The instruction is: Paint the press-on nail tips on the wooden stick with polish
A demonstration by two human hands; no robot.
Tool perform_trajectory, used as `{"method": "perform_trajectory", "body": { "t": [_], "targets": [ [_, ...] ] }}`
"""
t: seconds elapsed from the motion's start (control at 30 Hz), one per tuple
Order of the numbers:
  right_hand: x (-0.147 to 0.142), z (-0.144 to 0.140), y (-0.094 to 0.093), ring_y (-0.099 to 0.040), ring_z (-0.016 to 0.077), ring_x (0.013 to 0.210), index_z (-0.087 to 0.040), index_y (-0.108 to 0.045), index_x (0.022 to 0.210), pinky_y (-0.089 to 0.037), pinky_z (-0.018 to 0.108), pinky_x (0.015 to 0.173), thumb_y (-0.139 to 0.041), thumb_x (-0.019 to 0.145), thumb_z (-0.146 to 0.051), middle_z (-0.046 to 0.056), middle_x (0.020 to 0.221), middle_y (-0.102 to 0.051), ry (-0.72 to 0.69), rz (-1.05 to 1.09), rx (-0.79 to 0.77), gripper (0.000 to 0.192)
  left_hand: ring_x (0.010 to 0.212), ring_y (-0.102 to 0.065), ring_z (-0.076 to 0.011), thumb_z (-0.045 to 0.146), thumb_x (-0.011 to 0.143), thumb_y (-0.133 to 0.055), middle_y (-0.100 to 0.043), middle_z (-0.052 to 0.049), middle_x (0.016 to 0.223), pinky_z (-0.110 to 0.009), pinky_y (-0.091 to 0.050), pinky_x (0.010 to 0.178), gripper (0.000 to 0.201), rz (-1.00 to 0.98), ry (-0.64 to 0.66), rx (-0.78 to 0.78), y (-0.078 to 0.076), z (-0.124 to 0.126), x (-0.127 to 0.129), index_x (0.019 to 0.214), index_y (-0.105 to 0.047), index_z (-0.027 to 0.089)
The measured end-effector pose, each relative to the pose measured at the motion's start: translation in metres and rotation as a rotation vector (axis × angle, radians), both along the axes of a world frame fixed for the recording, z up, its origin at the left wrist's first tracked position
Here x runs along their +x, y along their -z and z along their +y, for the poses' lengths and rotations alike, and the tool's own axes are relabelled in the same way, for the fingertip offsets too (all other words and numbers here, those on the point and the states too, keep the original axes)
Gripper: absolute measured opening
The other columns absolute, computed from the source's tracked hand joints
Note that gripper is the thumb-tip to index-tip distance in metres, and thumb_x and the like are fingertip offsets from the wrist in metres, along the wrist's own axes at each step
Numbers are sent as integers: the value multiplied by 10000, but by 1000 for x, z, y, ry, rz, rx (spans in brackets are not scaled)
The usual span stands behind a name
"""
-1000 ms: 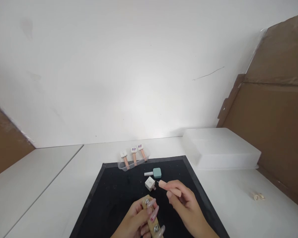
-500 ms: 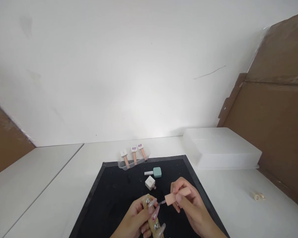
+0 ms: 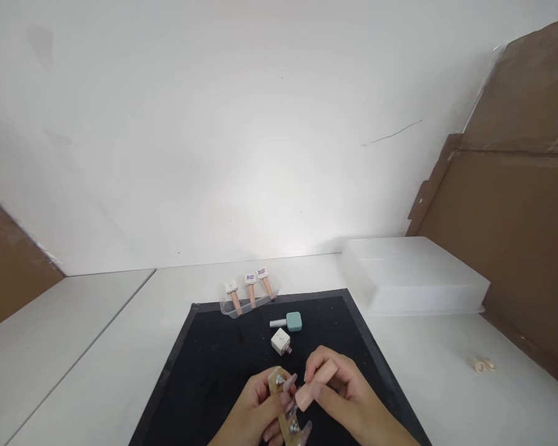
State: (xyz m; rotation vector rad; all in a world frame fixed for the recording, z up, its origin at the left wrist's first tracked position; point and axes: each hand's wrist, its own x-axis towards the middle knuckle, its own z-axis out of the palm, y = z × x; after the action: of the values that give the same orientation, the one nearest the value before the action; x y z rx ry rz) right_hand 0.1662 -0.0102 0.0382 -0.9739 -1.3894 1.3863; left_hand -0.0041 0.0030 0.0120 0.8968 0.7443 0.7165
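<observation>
My left hand (image 3: 255, 409) is wrapped round a wooden nail display stick (image 3: 283, 406), which carries several long false nails, such as a pinkish nail tip (image 3: 289, 382), on metal studs. Between the fingers of my right hand (image 3: 339, 393) is the peach cap of a nail polish brush (image 3: 317, 384). Its bristle end meets the nails by my left thumb, partly hidden there. Beyond the hands, an uncapped white polish bottle (image 3: 281, 341) lies tilted on the black mat (image 3: 223, 353). Just behind it lies a mint-green bottle (image 3: 294, 321) with a white cap.
At the mat's back edge, a clear tray (image 3: 230, 312) holds three white polish bottles (image 3: 250, 280) with peach caps. On the right stands a translucent plastic box (image 3: 418, 272). Small cream-coloured rings (image 3: 481, 365) lie near a brown cardboard panel (image 3: 506, 248).
My right hand has moved left and slightly down, bringing the brush closer over the nails and turning its cap steeper. My left hand has tilted the stick slightly.
</observation>
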Motion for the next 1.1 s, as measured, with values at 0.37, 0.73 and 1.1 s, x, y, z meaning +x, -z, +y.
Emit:
{"method": "perform_trajectory", "body": {
  "t": [0.37,0.73,1.1],
  "targets": [
    [0,1,-3,-485,161,643,-187,-563,608,-351,264,578,-594,787,-279,14,734,-530,94,-131,140,204,312,-183,-1,428,685,-680,-426,97,448,-168,-202,322,305,-26,29,-6,0,0,-1,670,-511,175],
    [5,6,-3,-455,114,535,-192,-512,658,-321,236,529,-578,813,-305,-27,649,-512,110,35,98,203,305,-202,11,433,662,-699,-479,83,526,-168,-183,307,323,-87,38,-5,3,-1,-3,669,-517,166],
    [2,4,-3,-468,135,637,-173,-557,600,-334,240,572,-604,782,-252,-3,736,-516,66,-76,109,204,312,-197,0,432,674,-687,-454,95,463,-169,-200,324,319,-23,24,-14,3,-1,-2,678,-500,175]
  ]
}}
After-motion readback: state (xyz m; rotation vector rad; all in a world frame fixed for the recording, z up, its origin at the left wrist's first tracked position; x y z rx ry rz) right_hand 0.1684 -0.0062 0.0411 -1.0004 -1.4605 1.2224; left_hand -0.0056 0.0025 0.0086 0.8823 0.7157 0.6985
